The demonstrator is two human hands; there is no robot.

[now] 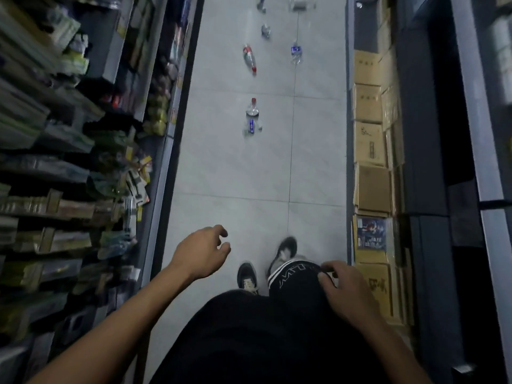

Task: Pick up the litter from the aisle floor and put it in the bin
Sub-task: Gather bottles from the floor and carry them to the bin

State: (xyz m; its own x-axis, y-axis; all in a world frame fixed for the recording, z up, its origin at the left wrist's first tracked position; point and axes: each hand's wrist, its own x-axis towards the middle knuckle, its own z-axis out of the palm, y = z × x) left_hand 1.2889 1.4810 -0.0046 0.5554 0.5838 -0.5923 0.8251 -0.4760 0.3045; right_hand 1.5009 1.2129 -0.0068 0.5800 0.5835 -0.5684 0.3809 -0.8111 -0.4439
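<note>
The nearest bottle lies on the aisle floor at my twelve o'clock, well ahead of both feet, its long axis running along the aisle with the red cap pointing away. More bottles lie beyond it: one red-labelled at twelve, one blue-labelled toward one o'clock. I see no bin. My left hand hangs released, fingers loosely curled, holding nothing; I judge it the nearer one, slightly left of the bottle's line. My right hand rests at my shorts, fingers on the hem; whether it pinches the cloth I cannot tell.
</note>
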